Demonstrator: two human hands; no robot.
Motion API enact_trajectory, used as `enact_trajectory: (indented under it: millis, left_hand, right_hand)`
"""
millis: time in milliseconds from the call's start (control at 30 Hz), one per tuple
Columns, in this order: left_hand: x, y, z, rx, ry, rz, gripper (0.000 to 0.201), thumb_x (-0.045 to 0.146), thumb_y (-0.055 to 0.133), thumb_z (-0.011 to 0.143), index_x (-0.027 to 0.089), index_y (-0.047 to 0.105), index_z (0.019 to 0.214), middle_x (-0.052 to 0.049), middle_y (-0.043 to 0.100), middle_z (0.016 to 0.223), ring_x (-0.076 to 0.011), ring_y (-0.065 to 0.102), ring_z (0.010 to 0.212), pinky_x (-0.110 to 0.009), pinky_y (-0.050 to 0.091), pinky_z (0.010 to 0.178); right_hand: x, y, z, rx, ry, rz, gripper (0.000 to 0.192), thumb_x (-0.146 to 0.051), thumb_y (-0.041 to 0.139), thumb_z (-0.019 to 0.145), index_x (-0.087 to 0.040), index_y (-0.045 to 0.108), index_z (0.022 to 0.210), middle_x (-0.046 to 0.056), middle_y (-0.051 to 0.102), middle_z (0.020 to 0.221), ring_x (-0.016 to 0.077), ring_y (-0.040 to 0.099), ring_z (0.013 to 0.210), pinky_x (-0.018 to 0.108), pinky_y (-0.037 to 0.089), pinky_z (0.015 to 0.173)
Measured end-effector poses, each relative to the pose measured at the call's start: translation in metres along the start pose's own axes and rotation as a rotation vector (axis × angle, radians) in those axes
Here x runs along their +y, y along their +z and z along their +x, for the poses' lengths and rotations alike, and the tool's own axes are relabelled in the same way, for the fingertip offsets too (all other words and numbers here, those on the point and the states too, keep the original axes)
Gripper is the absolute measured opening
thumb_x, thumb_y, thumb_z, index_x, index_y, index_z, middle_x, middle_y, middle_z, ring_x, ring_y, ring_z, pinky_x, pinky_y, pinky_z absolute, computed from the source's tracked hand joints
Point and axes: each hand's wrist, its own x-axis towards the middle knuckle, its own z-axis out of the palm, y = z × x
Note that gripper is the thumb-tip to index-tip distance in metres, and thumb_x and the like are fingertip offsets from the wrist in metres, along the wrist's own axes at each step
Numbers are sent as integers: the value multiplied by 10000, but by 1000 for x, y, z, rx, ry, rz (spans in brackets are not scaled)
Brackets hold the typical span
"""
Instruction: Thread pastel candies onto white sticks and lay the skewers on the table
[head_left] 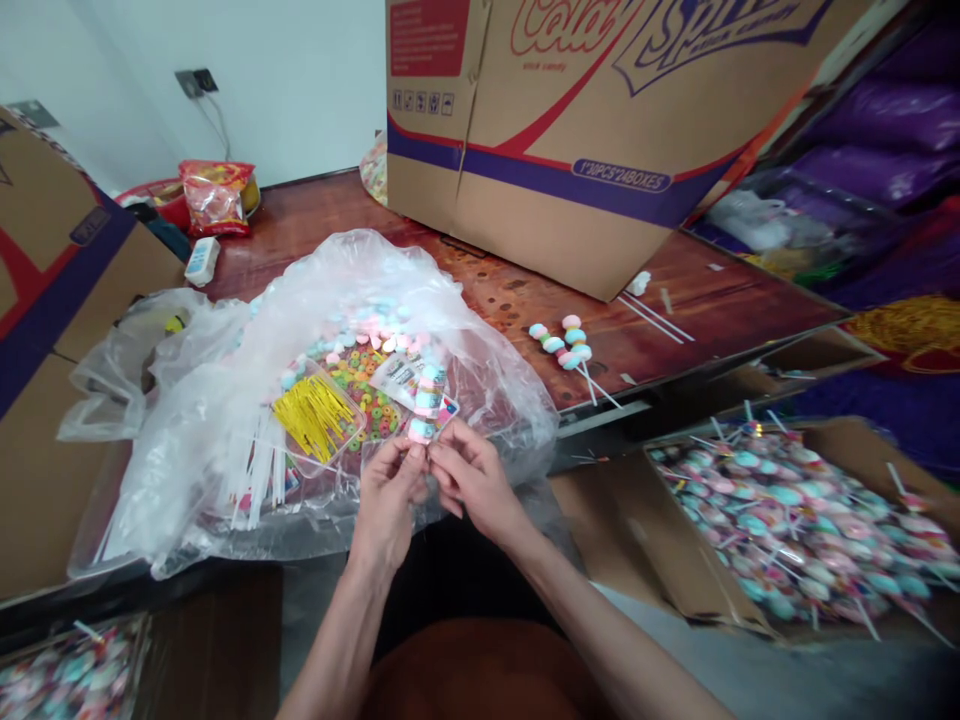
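Head view shows stacked pink-blue candy (pixel 428 402).

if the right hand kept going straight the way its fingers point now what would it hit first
Most likely the left hand: the right hand's fingers point inward, their tips right beside the left thumb at the foot of the candy stack. Whether they touch is unclear.

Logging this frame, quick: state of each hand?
Left hand: closed, holding the candy stick near its base.
Right hand: closed there too; what it pinches can't be told.
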Motion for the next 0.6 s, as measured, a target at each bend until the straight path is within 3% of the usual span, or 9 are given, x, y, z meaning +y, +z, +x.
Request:
enact_trajectory:
  millis: [100,200,300,433,600]
  left_hand:
    - [7,1,2,2,-114,-111,382,331,920,606,136,636,771,76,448,571,-5,275,464,-126,237,426]
    - [11,0,4,24,-171,-158,410,298,945,560,130,614,732,87,409,553,-4,283,467,-117,220,417]
    - [10,0,5,57,-190,-185,427,267,962,517,123,613,718,90,421,565,6,290,461,-113,226,418]
    - [1,3,5,84,-157,-176,414,277,961,510,123,628,703,100,398,524,6,295,442,-118,231,415]
    - [-9,6,6,143,-49,-165,423,337,958,500,131,631,671,76,482,536,-11,390,457,-130,311,439]
  right_hand:
    - [6,2,-3,20,27,98,321,-482,626,892,-233,449,794,-129,425,496,35,215,349,157,276,323]
    - [12,-1,-7,53,-75,-12,295,-463,629,905,-205,523,810,-78,529,617,32,340,395,172,321,387]
    - [14,-3,-9,112,-184,-152,221,-382,683,872,-194,582,816,-61,531,658,48,406,471,185,331,443]
    - [13,2,-8,192,-275,-260,230,-307,648,876,-187,573,694,-50,513,602,80,438,527,210,358,498]
    - [14,7,-13,221,-344,-333,255,-245,635,878,-186,560,642,-45,553,563,90,481,506,219,393,504]
